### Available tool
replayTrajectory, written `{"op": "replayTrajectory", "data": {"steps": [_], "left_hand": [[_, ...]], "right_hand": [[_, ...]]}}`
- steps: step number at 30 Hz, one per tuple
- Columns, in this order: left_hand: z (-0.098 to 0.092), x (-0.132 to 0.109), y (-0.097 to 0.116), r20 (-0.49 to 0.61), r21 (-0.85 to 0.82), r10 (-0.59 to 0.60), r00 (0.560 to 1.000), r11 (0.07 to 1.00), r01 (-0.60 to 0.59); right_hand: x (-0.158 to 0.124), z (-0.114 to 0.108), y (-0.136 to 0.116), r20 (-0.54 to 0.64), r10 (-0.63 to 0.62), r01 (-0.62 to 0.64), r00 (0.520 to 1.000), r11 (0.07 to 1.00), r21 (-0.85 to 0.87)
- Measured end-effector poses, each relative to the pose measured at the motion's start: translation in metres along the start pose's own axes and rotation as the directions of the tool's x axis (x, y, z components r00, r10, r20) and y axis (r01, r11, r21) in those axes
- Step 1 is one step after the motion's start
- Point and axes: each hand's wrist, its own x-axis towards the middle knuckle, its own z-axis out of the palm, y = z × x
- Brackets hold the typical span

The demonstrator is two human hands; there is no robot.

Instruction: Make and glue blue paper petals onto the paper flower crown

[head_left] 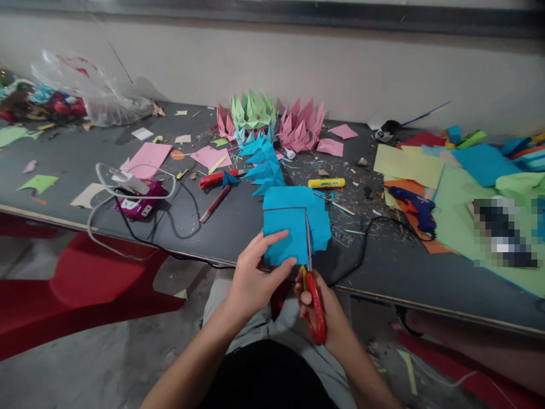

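Observation:
My left hand [259, 270] grips the near left part of a blue paper sheet [284, 236], thumb and forefinger spread over its top. A dark line runs across the sheet near its far edge. More blue paper [320, 224] sticks out on the right, under or behind it. My right hand [326, 307] is wrapped round the red handles of a pair of scissors [315, 307]. Their blades point away from me along the sheet's right side. Something small and yellow shows beside the pivot. Just beyond the sheet stands a row of folded blue paper points [264, 165].
Folded pink [301, 125] and green paper shapes [253, 111] stand at the back. A red-handled cutter [219, 179], a yellow tube [326, 183], and a blue glue gun [415, 207] with a trailing cord lie around. Left is a purple power adapter [138, 201] with cables; right, coloured paper [409, 165].

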Motion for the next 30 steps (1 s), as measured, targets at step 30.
{"op": "replayTrajectory", "data": {"steps": [30], "left_hand": [[0.0019,-0.006,-0.0036,0.039,-0.007,-0.04,0.998,0.999,0.041]], "right_hand": [[0.0033,-0.0085,0.0024,0.026,-0.016,0.017,1.0,0.999,-0.039]]}}
